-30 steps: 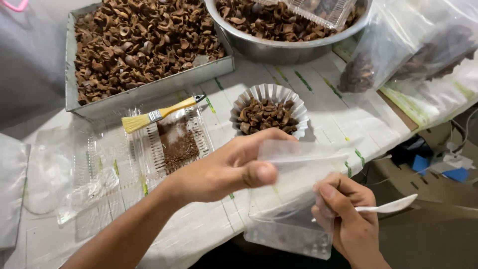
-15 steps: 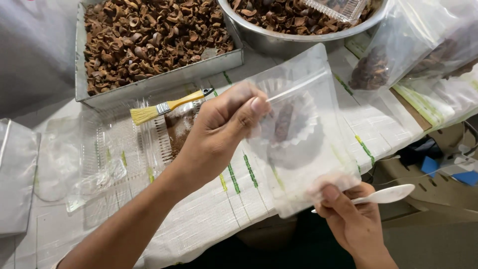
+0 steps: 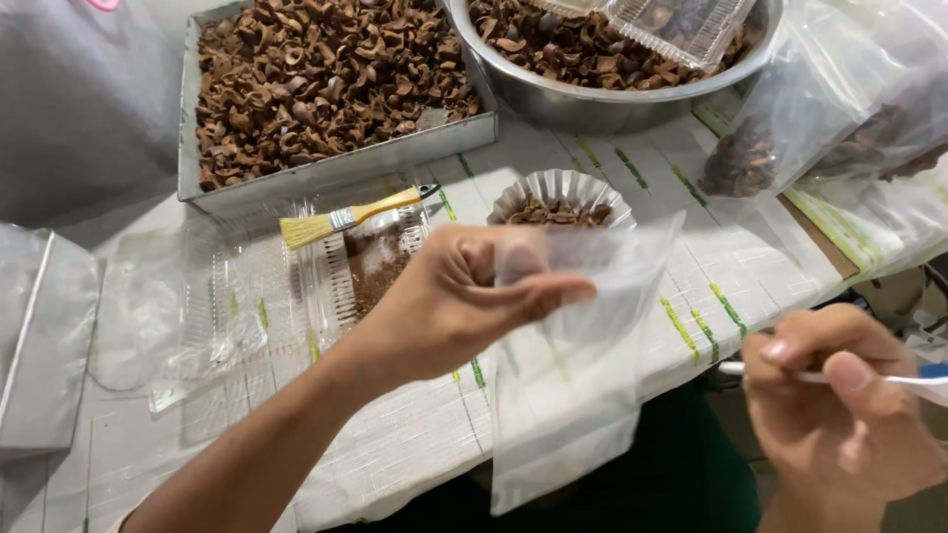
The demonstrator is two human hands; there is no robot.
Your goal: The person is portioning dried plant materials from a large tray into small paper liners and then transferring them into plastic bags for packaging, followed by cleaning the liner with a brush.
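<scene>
A clear plastic bag [image 3: 568, 380] is pinched at its top edge between the thumb and fingers of the left hand [image 3: 459, 296] and hangs down from that grip, empty as far as can be seen. A white plastic spoon [image 3: 894, 378] is pinched by its handle in the right hand [image 3: 839, 415], off to the right of the bag and apart from it. Just beyond the left hand a fluted paper cup [image 3: 563, 192] of brown shell pieces is seen, and further left a small brush [image 3: 346, 217] lies on a clear tray [image 3: 227, 296]. The bag mouth would best be spread wide and held steady, so that the spoon can be brought in without spilling.
</scene>
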